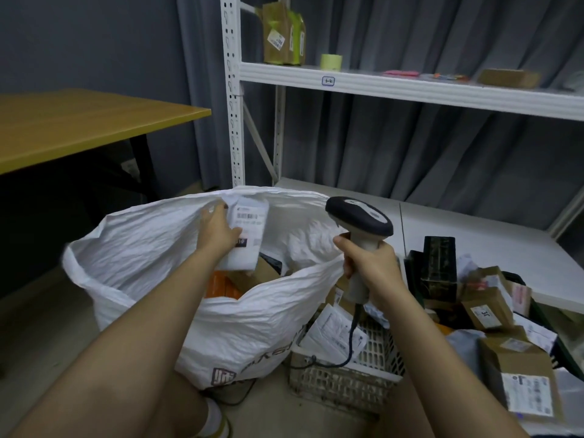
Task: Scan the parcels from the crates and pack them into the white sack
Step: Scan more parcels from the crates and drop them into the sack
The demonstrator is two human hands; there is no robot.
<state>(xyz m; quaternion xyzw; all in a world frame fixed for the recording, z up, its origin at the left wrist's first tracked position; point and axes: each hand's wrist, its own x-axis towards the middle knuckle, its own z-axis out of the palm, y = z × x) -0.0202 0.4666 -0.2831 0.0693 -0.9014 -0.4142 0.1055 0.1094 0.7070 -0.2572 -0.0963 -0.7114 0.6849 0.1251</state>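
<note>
left hand point(218, 230): our grip is a pinch on a flat white parcel point(245, 235), label facing up, held over the open mouth of the white sack point(158, 248). right hand point(368, 260): grip wrapped round the handle of the barcode scanner point(360, 219), head tilted toward the parcel, cord trailing down into the crate.

step in hand, as we judge it: scan done or nearly so, parcel about to go in. to do it well we keep the barcode flat and facing the scanner, then lower the parcel past the rim before letting go, so it lands on the boxes already inside and does not catch the crumpled edge.

white mesh crate point(344, 374): just right of the sack, touching it, more parcels in it. further brown boxes point(488, 306) heaped to the right.

room: sack mouth is wide; near rim sags low, far rim stands higher. shelf upright point(234, 105) behind, wooden surface point(79, 121) to the left, both well apart from our hands.
</note>
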